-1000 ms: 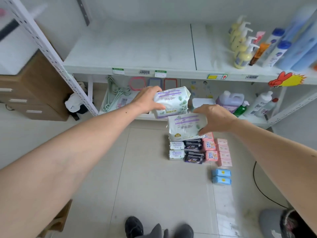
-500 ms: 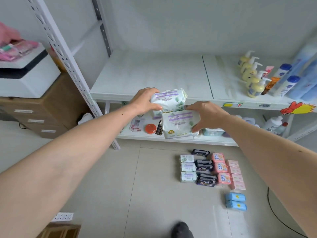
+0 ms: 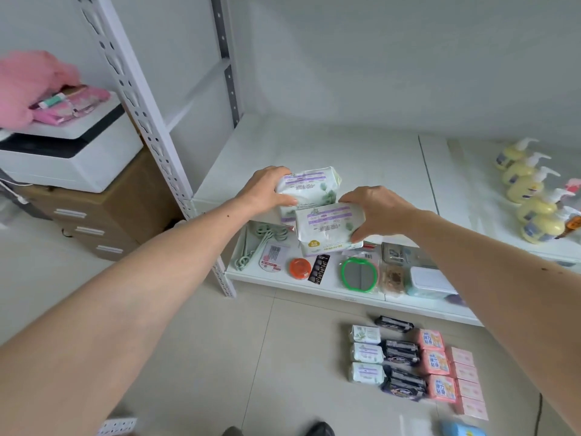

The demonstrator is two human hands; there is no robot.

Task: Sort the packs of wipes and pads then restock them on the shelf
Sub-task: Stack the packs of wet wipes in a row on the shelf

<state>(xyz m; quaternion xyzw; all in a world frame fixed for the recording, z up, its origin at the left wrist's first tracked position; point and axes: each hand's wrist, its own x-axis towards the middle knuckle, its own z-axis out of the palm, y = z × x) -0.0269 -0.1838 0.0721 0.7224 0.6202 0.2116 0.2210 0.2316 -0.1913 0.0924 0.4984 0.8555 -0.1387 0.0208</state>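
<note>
My left hand [image 3: 267, 188] grips a white pack of pads with purple stripes and green leaves [image 3: 311, 187], held at the front edge of the white shelf [image 3: 314, 146]. A second pack of the same kind [image 3: 328, 228] is gripped by my right hand [image 3: 377, 212], lower and nearer to me, partly overlapping the first. On the floor lie rows of sorted packs: white ones [image 3: 366, 354], black ones [image 3: 402, 354], pink ones [image 3: 435, 361], pale pink ones [image 3: 467, 382] and a blue one [image 3: 460, 429].
Yellow pump bottles [image 3: 531, 196] stand at the shelf's right end. The lower shelf [image 3: 298, 283] holds green hangers, an orange tin, a green-rimmed mirror and a lidded wipes box [image 3: 429, 283]. A perforated upright [image 3: 141, 121] and a brown cabinet with a white printer [image 3: 63, 158] stand left.
Both hands have risen and moved forward with their packs, up to the level of the shelf's front edge. The view has tilted up, showing more of the shelf.
</note>
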